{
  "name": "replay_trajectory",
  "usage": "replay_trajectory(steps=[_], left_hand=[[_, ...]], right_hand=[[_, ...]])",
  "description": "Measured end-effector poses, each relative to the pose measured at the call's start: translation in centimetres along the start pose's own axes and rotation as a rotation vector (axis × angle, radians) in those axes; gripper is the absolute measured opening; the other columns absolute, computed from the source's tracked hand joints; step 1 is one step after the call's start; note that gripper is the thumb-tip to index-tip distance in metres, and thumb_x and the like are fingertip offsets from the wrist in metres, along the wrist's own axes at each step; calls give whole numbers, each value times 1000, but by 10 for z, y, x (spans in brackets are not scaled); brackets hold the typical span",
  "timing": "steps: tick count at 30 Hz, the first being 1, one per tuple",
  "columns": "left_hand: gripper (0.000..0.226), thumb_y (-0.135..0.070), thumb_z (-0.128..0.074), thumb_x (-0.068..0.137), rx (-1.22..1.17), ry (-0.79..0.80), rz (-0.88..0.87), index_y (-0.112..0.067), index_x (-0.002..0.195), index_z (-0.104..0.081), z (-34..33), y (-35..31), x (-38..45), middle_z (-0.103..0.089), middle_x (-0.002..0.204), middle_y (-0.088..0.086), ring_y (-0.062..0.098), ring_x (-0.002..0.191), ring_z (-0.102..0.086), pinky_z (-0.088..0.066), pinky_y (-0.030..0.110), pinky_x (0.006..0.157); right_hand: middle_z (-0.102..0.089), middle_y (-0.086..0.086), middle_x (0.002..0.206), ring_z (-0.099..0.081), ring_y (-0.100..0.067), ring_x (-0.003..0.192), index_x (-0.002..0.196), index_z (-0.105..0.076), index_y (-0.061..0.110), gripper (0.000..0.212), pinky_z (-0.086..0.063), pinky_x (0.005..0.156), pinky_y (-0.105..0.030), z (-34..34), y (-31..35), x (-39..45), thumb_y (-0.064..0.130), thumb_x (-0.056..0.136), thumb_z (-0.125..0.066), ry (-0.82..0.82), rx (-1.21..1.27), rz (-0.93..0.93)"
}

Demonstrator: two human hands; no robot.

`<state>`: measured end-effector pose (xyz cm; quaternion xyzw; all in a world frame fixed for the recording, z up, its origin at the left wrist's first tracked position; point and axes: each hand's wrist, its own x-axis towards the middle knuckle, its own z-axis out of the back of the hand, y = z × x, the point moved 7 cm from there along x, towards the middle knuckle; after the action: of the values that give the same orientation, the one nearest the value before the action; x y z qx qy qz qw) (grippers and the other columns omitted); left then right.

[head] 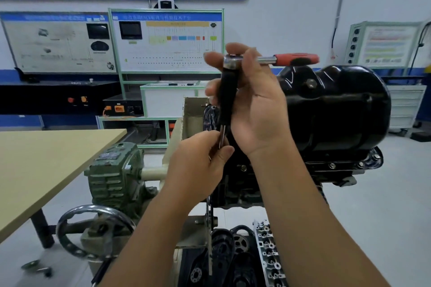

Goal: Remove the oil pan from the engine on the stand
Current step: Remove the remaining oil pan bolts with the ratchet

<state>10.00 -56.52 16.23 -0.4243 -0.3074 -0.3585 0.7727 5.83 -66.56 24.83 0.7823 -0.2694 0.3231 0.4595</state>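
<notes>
Risk of dropping: right hand (251,100) gripping red-handled chrome ratchet (268,60) head, left hand (200,161) pinching its black extension's tip (222,138), beside glossy black oil pan (335,109).

Both forearms are bare up to the frame's lower edge, with no sleeves, gloves or watch in view. The left hand (198,161) and right hand (254,100) have short, plain nails.

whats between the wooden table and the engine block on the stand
In the head view, the stand's green gearbox sits between the table and the engine, with its handwheel below and a cream shaft running toward the engine.
</notes>
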Motion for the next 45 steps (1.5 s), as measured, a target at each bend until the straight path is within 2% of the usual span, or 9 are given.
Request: replay_trajectory(steps=[7, 13, 19, 25, 31, 33, 36, 42, 45], left_hand=[[33, -40, -80, 84, 55, -113, 47, -12, 77, -66, 5, 4, -2, -62, 65, -2, 24, 65, -57, -50, 46, 60], [18, -18, -57, 98, -231, -160, -75, -6, 89, -68, 13, -24, 0, -64, 71, -11, 12, 64, -59, -48, 38, 57], [9, -3, -70, 91, -289, -182, 9, -10, 94, -75, 15, -18, 2, -74, 78, -1, 18, 74, -71, -59, 48, 73], [14, -1, -79, 86, -331, -112, 94, -9, 97, -76, 16, -9, 6, -75, 84, -1, 19, 80, -71, -58, 50, 81], [15, 0, -80, 83, -376, -116, 128, -9, 93, -75, 18, -8, 5, -72, 80, 0, 16, 72, -65, -59, 48, 76], [14, -1, -82, 83, -378, -100, 125, -9, 92, -74, 18, -8, 5, -70, 77, -2, 13, 69, -62, -59, 49, 73], [13, -2, -81, 84, -332, -82, 59, -6, 91, -72, 18, -14, 6, -69, 75, 4, 14, 67, -61, -56, 43, 70], [14, -4, -82, 84, -362, -115, 75, -6, 94, -71, 18, -7, 7, -69, 77, 2, 15, 67, -61, -56, 40, 68], [15, -6, -82, 84, -386, -49, 77, -5, 95, -72, 21, -1, 8, -71, 78, 4, 19, 71, -67, -61, 49, 70]], right_hand=[[-75, -6, 104, -74, -27, 86, 112, -71, 13, 15, -62, 75, -43, -15, 26, -4, 10, 97, -68, 195, -672, 408], [-73, -14, 109, -65, -28, 70, 115, -62, 14, 23, -52, 65, -36, 1, -4, -1, 31, 105, -49, 71, 69, -80], [-72, -17, 111, -73, -34, 80, 109, -69, 13, 11, -60, 66, -44, -1, 21, 0, 15, 98, -68, 101, -408, 253], [-74, -11, 114, -68, -28, 80, 111, -67, 16, 20, -54, 71, -39, 4, 2, -5, 29, 104, -54, 53, 38, -162], [-76, -13, 112, -73, -22, 103, 110, -71, 10, 15, -58, 91, -35, -6, 34, -1, 11, 94, -71, 118, -602, 283], [-75, -14, 114, -73, -27, 102, 112, -69, 11, 16, -58, 92, -43, 0, 23, -1, 17, 98, -67, 77, -396, 133], [-74, -10, 115, -71, -27, 82, 114, -65, 14, 23, -55, 72, -38, -3, 0, -7, 30, 105, -51, 54, -1, -149], [-69, -16, 129, -74, -36, 87, 106, -68, 12, 10, -60, 68, -46, -16, 14, -6, 8, 97, -67, 117, -365, 220], [-68, -17, 128, -72, -35, 84, 115, -65, 14, 13, -58, 67, -43, -17, 9, -6, 13, 102, -60, 134, -282, 147]])
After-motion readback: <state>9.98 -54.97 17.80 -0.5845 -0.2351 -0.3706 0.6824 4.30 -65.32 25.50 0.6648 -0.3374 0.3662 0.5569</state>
